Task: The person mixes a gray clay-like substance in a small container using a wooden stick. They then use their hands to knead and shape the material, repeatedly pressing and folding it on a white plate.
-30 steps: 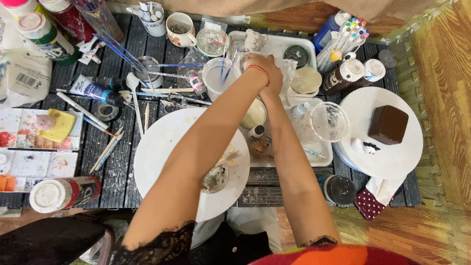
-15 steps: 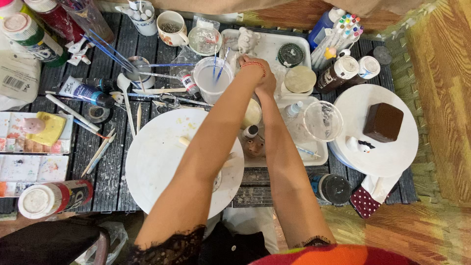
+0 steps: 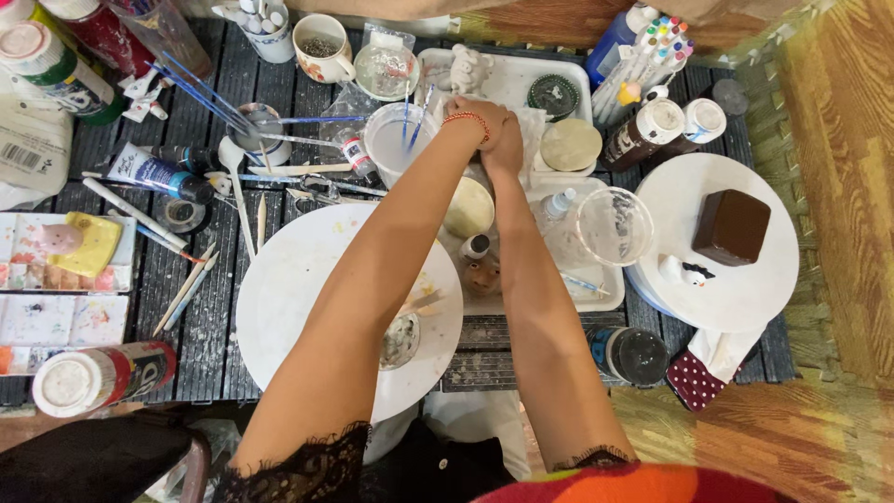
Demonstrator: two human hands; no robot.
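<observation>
Both my arms reach forward over the table. My left hand (image 3: 473,116), with a red bracelet at the wrist, lies against my right hand (image 3: 507,147), pressed together over a white tray (image 3: 507,86). A crumpled white paper (image 3: 534,121) lies just beside them. Whether either hand grips anything is hidden. A white cup with brushes (image 3: 393,142) stands just left of the hands. Under my forearms are a cream egg-shaped piece (image 3: 468,207) and a small brown figurine head (image 3: 480,275).
A white round turntable (image 3: 279,298) with a small painted piece (image 3: 400,340) sits near me. A clear plastic cup (image 3: 610,224), a brown block (image 3: 731,225) on a round white plate (image 3: 745,298), paint bottles (image 3: 56,65), markers (image 3: 656,47) and a palette (image 3: 56,251) crowd the dark slatted table.
My hands stay joined over the tray, almost in the same place. The view has shifted slightly.
</observation>
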